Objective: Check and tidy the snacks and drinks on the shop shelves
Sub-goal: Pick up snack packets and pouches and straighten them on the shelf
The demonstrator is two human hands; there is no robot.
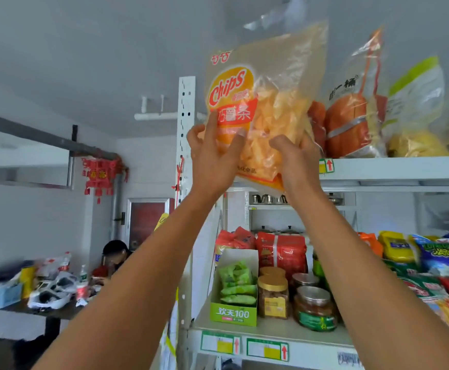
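both hands grip one big clear chips bag (268,102), left hand (214,156) on its orange-and-red label, right hand (297,158) on the lower right corner. pale orange strips fill it. it's held upright at the top shelf (394,168), left end.

Both hands hide the chips bag's (266,102) lower corners.

Chips bag (266,102) — glossy clear plastic; shelf (394,169) — matt white painted metal.
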